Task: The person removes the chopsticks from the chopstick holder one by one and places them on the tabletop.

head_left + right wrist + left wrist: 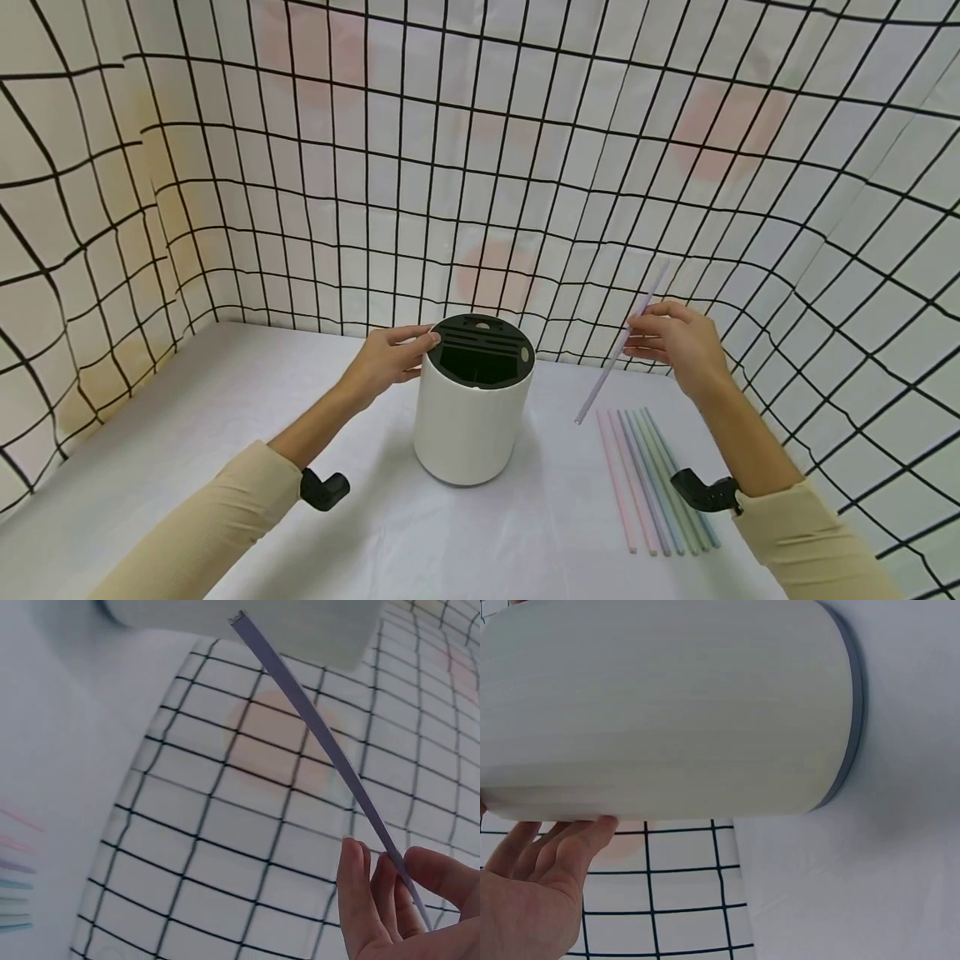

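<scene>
A white cylindrical holder (472, 433) with a black slotted top (480, 335) stands upright on the table, near the back. My left hand (386, 362) steadies its upper left side, thumb on the rim and fingers against the outer wall. In the left wrist view the fingers (585, 844) meet the white wall (675, 712). To the right, my right hand (686, 342) pinches a thin purple straw (606, 375) between thumb and fingers, raised and slanting down toward the holder. The right wrist view shows the straw's (322, 739) lower end overlapping the holder.
Several pastel straws (652, 475), pink, purple, blue and green, lie side by side on the white table (450, 542) below my right hand. A black wire grid (375, 175) surrounds the table at the back and sides. Small black cameras (705, 492) are worn on both wrists.
</scene>
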`<action>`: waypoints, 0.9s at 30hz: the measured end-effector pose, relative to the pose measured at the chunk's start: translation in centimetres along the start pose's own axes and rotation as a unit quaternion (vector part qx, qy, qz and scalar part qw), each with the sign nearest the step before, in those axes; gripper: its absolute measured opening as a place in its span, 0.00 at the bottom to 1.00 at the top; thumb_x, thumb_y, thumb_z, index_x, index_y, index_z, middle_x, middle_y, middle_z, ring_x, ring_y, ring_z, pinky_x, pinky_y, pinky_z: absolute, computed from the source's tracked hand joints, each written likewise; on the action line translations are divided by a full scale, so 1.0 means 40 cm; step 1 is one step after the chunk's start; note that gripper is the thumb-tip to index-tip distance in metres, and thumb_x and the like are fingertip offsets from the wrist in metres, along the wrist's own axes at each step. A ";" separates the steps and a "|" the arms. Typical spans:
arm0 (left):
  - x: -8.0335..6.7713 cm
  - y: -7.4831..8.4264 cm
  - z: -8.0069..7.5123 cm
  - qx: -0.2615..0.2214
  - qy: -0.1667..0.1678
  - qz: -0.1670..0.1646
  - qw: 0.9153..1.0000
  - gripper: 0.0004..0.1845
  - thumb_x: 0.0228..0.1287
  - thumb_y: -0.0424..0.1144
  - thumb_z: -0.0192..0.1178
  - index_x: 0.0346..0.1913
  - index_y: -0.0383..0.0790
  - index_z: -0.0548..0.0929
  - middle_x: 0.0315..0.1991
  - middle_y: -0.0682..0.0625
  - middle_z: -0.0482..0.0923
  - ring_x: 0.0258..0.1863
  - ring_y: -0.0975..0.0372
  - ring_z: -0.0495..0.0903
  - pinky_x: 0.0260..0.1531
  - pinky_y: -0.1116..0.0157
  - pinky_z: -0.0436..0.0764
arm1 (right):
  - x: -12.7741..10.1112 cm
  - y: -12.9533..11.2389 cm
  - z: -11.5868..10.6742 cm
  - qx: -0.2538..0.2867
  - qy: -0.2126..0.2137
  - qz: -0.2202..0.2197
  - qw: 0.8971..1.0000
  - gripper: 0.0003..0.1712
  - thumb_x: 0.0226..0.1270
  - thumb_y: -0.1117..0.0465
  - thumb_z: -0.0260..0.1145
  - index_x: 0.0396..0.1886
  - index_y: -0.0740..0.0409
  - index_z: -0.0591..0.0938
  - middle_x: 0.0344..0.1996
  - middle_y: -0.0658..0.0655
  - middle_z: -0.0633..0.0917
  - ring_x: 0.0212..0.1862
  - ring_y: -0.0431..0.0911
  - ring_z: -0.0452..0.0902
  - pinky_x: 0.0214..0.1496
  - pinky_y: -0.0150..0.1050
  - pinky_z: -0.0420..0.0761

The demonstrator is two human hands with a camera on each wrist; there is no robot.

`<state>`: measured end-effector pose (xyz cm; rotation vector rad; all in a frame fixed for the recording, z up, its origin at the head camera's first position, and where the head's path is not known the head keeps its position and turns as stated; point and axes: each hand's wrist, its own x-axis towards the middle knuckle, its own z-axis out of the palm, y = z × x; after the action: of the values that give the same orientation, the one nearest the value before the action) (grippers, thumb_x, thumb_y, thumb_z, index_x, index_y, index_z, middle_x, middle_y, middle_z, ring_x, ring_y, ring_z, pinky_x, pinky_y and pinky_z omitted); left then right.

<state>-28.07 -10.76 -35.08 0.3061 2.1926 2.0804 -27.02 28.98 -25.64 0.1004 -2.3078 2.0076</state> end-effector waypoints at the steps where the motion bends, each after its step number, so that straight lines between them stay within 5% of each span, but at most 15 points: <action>1: 0.000 0.000 0.000 -0.002 0.001 0.000 1.000 0.30 0.70 0.49 0.65 0.70 0.39 0.76 0.62 0.42 0.81 0.62 0.51 0.81 0.60 0.55 0.83 | 0.003 0.015 -0.006 -0.009 0.000 0.003 1.000 0.17 0.72 0.61 0.68 0.49 0.69 0.75 0.30 0.48 0.89 0.34 0.42 0.89 0.43 0.39 0.91; 14: -0.003 0.004 0.002 -0.002 0.008 -0.003 1.000 0.31 0.70 0.49 0.65 0.70 0.38 0.75 0.62 0.42 0.81 0.62 0.51 0.81 0.59 0.56 0.84 | 0.022 0.176 -0.014 -0.119 -0.010 0.069 0.990 0.17 0.75 0.61 0.63 0.53 0.72 0.75 0.29 0.46 0.87 0.32 0.42 0.89 0.43 0.42 0.91; 27: -0.002 0.002 0.004 -0.003 0.011 -0.004 1.000 0.31 0.69 0.49 0.66 0.70 0.39 0.75 0.62 0.42 0.81 0.61 0.51 0.82 0.59 0.56 0.84 | 0.026 0.315 -0.007 -0.165 -0.008 0.117 0.979 0.17 0.71 0.62 0.65 0.51 0.72 0.80 0.32 0.60 0.86 0.32 0.47 0.87 0.34 0.40 0.91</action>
<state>-27.96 -10.61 -35.02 0.2742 2.1957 2.0959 -29.33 31.01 -37.92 -0.1850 -2.7369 1.6812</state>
